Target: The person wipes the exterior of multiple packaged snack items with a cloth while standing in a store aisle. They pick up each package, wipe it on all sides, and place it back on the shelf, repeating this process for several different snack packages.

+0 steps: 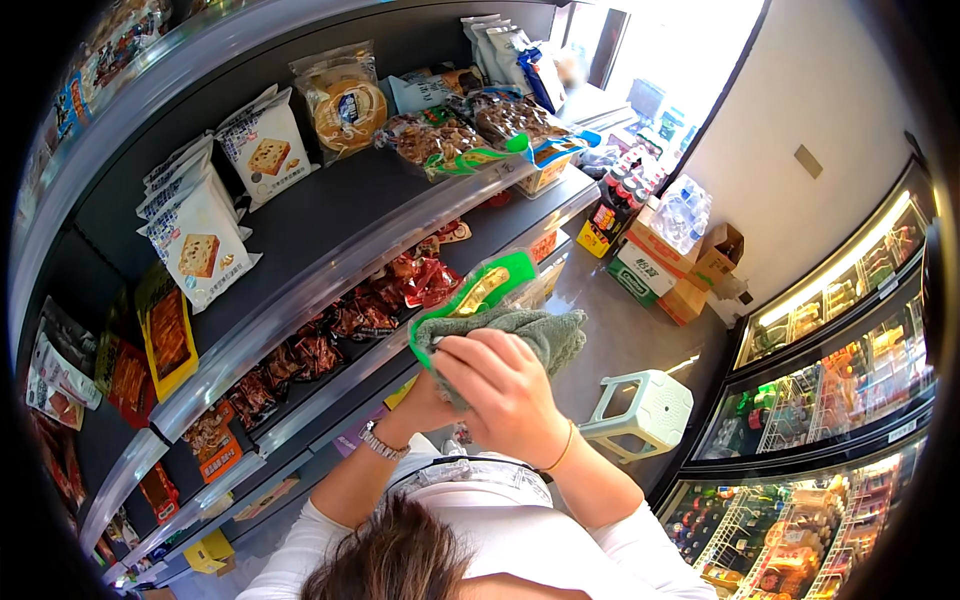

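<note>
In the head view my right hand (pixel 499 390) presses a grey-green cloth (pixel 540 334) against a clear plastic package with a green and gold label (pixel 487 289). Lower and to the left, my left hand (pixel 429 409) supports the same package from below; its fingers are mostly hidden behind the cloth and my right hand. Both hands are in front of my body, near the shelf edge (pixel 352 262). Bags of dark dried food (pixel 442 142), with similar green labels, lie on the shelf just beyond.
White snack packs (pixel 199 251) and a bag of round flat biscuits (pixel 349 109) stand on the shelf. Red packets (pixel 375 307) fill the shelf below. A pale plastic stool (pixel 652 412), cartons (pixel 645 270) and drinks fridges (pixel 817 390) are on the right.
</note>
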A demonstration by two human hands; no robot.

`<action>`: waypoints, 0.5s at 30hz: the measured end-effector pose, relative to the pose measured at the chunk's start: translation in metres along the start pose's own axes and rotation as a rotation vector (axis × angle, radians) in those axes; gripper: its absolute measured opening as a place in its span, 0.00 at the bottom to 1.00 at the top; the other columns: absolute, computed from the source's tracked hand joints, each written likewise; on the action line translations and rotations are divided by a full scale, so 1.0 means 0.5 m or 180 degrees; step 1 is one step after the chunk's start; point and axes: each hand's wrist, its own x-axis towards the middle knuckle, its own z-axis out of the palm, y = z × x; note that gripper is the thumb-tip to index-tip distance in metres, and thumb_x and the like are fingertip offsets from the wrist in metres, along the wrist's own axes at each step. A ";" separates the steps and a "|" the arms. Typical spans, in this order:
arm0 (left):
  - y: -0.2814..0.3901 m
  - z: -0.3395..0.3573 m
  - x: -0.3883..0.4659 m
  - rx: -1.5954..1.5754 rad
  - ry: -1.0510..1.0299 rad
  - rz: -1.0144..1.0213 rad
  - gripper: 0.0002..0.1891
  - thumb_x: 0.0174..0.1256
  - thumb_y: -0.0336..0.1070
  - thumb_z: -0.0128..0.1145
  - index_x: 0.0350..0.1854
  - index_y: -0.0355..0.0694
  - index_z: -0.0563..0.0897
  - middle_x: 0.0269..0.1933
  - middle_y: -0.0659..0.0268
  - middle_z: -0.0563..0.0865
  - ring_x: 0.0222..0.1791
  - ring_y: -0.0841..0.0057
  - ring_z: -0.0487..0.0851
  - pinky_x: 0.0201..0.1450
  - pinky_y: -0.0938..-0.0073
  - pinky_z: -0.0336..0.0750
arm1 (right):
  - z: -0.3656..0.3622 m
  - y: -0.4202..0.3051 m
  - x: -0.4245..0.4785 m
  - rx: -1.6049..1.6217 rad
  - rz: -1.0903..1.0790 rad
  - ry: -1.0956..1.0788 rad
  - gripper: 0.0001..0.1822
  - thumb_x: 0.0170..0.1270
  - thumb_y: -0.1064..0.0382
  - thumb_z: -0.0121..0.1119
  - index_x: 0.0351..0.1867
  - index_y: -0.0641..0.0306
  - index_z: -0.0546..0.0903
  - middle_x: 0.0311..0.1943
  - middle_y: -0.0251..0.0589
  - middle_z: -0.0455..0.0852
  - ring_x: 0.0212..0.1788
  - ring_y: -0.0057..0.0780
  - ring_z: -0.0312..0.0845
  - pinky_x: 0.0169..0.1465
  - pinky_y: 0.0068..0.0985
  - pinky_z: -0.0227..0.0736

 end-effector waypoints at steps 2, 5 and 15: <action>0.011 0.000 -0.005 -0.0259 0.0077 -0.0094 0.49 0.39 0.35 0.81 0.67 0.39 0.64 0.63 0.62 0.74 0.63 0.74 0.73 0.64 0.67 0.70 | -0.009 0.030 0.001 -0.0016 -0.0069 0.0002 0.25 0.37 0.69 0.56 0.45 0.67 0.81 0.47 0.43 0.81 0.48 0.44 0.75 0.53 0.38 0.72; 0.034 -0.004 -0.008 -0.0824 0.0026 -0.0367 0.52 0.37 0.33 0.82 0.68 0.38 0.63 0.64 0.63 0.73 0.64 0.76 0.72 0.65 0.68 0.70 | -0.033 0.074 0.011 -0.0448 0.0179 0.0257 0.24 0.38 0.71 0.59 0.45 0.63 0.81 0.46 0.40 0.80 0.49 0.42 0.74 0.52 0.36 0.72; 0.045 -0.001 -0.014 -0.0833 0.0140 -0.0392 0.50 0.39 0.33 0.81 0.68 0.37 0.64 0.63 0.63 0.73 0.62 0.75 0.73 0.64 0.67 0.69 | -0.032 0.009 0.011 -0.0307 0.0514 -0.0069 0.24 0.34 0.73 0.61 0.42 0.63 0.81 0.44 0.41 0.80 0.46 0.43 0.75 0.49 0.36 0.75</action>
